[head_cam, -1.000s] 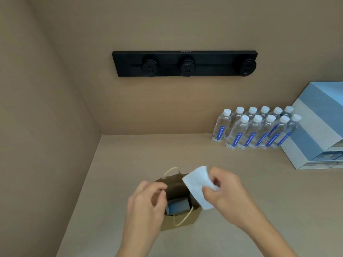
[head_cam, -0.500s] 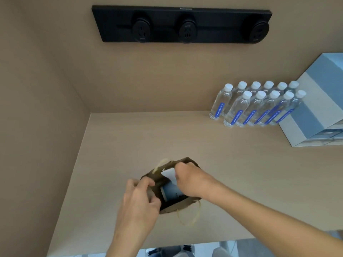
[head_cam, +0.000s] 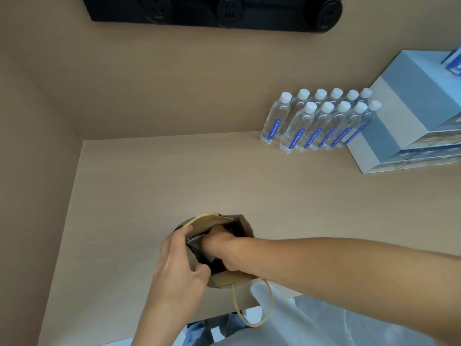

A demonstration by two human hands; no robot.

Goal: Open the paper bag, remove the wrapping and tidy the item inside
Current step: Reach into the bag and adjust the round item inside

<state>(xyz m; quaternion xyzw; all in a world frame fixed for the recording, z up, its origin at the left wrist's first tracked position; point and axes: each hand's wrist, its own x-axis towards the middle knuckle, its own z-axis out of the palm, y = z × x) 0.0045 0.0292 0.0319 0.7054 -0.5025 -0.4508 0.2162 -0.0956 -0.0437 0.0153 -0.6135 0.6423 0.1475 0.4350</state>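
Beige tabletop (head_cam: 287,196) fills most of the view, boxed in by tan walls at the back and on the left; its near edge cuts across the bottom, w/ floor visible below. Brown paper bag (head_cam: 239,277) stands near that front edge, left of centre, mouth open and facing up toward the camera; the opening's long axis runs roughly front-to-back, tilted a bit to the right at the far end. Far cord handle (head_cam: 202,217) arcs over the back-left rim; near handle (head_cam: 254,310) dangles past the table edge.

Left hand (head_cam: 179,268) is clamped on the bag's left rim, thumb inside, fingers outside, holding the mouth apart. Right hand (head_cam: 219,245) is plunged into the bag from the right, fingers buried in the dark interior, so can't tell if they're closed on anything. Contents not visible beyond a grey fold by the left wall.

Room to move: broad bare tabletop behind and to the right of the bag, narrower strip to the left wall. Water bottles (head_cam: 316,123) in two rows at back right, well apart from the bag, touching a blue-grey drawer box (head_cam: 409,116). Black socket strip (head_cam: 214,11) on the back wall, top.
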